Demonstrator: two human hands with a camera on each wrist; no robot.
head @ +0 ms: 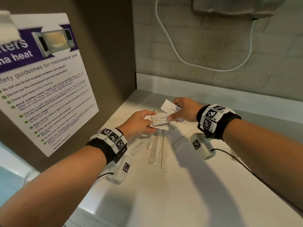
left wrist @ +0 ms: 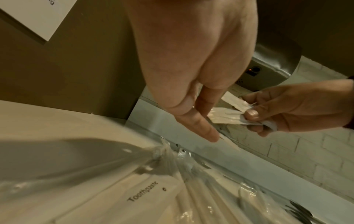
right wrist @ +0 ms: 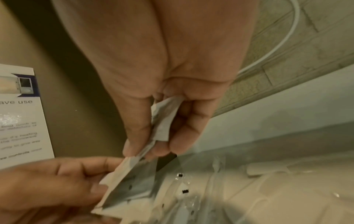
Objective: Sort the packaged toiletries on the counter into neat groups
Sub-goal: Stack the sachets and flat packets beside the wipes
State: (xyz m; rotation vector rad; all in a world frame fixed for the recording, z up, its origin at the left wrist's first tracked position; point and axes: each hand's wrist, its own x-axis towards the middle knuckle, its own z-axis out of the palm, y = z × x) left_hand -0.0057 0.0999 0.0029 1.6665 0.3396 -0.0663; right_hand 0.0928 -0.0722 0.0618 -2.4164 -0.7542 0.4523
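Note:
Both hands meet above the back of the white counter [head: 180, 202]. My left hand [head: 151, 121] pinches a small stack of white toothpaste sachets [head: 161, 120] between thumb and fingers. My right hand [head: 172, 114] pinches the same stack at its right end and also holds another toothpaste sachet [head: 168, 106], fanned up behind. The right wrist view shows the shared sachets [right wrist: 132, 181] and the extra one [right wrist: 164, 119]. Below the hands, another toothpaste sachet [head: 139, 145] and several clear-wrapped toothbrushes [head: 156, 149] lie on the counter.
A small white packet [head: 180, 142] lies right of the toothbrushes. A brown panel with a microwave safety poster [head: 44, 82] closes the left side. Behind is a tiled wall with a white cable [head: 172, 46] and a metal wall appliance [left wrist: 277, 63] overhead.

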